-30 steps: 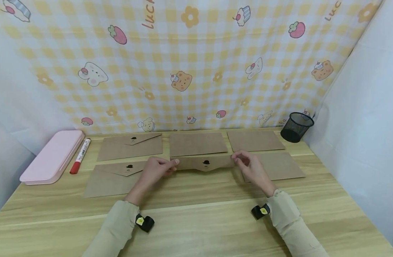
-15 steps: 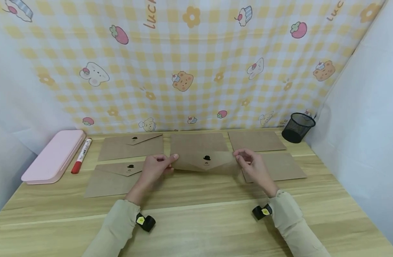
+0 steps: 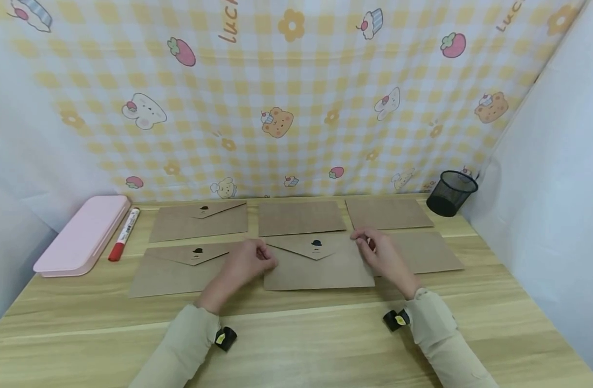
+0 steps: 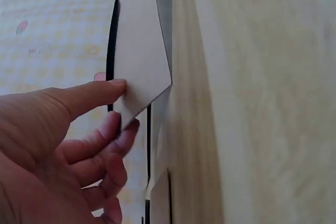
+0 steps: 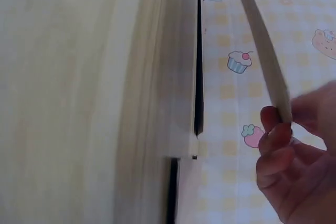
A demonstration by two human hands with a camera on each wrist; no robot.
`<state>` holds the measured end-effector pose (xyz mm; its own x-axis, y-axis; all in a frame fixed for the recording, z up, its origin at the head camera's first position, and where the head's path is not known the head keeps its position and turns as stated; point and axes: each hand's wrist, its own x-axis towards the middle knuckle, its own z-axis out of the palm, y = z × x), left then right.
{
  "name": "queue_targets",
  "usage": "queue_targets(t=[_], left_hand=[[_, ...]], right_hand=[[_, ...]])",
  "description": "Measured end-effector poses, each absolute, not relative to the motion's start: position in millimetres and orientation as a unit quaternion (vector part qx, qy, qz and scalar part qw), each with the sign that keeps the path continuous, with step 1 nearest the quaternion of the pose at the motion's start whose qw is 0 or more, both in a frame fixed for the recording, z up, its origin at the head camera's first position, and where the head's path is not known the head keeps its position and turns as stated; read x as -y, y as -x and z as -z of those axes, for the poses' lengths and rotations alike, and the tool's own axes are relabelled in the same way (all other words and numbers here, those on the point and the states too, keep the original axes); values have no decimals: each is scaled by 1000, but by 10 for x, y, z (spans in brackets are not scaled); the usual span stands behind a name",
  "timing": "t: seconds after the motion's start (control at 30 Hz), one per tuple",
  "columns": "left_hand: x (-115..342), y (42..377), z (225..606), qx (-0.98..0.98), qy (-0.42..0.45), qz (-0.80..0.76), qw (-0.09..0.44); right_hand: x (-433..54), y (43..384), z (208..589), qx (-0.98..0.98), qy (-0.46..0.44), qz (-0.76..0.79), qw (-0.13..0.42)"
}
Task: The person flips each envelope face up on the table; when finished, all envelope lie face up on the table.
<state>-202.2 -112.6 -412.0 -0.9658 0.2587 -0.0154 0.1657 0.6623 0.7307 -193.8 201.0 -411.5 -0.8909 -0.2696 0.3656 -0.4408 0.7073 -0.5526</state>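
Observation:
A brown paper envelope (image 3: 321,275), its pointed flap printed with a small black hat, lies in the front row's middle in the head view. My left hand (image 3: 243,265) is at its left edge. At the upper right corner, my right hand (image 3: 383,257) holds on with thumb and fingers. In the left wrist view the left hand (image 4: 50,137) pinches the envelope (image 4: 140,45) between thumb and fingertips. The right wrist view has the right hand (image 5: 307,163) pinching the envelope (image 5: 265,59), seen nearly edge-on.
Around it lie further envelopes: front left (image 3: 167,280), back left (image 3: 199,226), back middle (image 3: 301,219), back right (image 3: 390,214) and front right (image 3: 429,253). A pink case (image 3: 83,234) and red-capped marker (image 3: 124,234) are at left. A black mesh cup (image 3: 450,194) stands back right.
The middle envelope, earlier raised and tilted between both hands, now lies with its face turned up. My left hand has shifted right and slightly down; the right hand has hardly moved.

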Motion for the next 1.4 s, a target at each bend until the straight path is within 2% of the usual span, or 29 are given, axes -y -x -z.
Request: queue_targets(t=[0.27, 0.43, 0.7, 0.97, 1.1, 1.23, 1.4], left_hand=[[1100, 1948, 4119, -951, -164, -255, 52], [1064, 1941, 4095, -953, -169, -247, 50], [1015, 1920, 3991, -966, -178, -189, 5], [1056, 1859, 4122, -968, -169, -188, -5], [1039, 1935, 4079, -968, -163, -192, 17], [1012, 2005, 3872, -968, -153, -183, 81], [1013, 2171, 3620, -955, -146, -226, 127]], right_hand=[[-1926, 1901, 4152, 951, -195, -239, -4], [-1901, 1880, 4144, 960, -183, -212, -10], [-1859, 1903, 4003, 972, -152, -179, -12], [-1835, 1928, 4127, 976, -134, -162, -52], [-1780, 1960, 4097, 977, -147, -151, -37], [-1746, 2005, 4023, 972, -175, -155, -33], [-1738, 2174, 3897, 948, -208, -236, -42]])
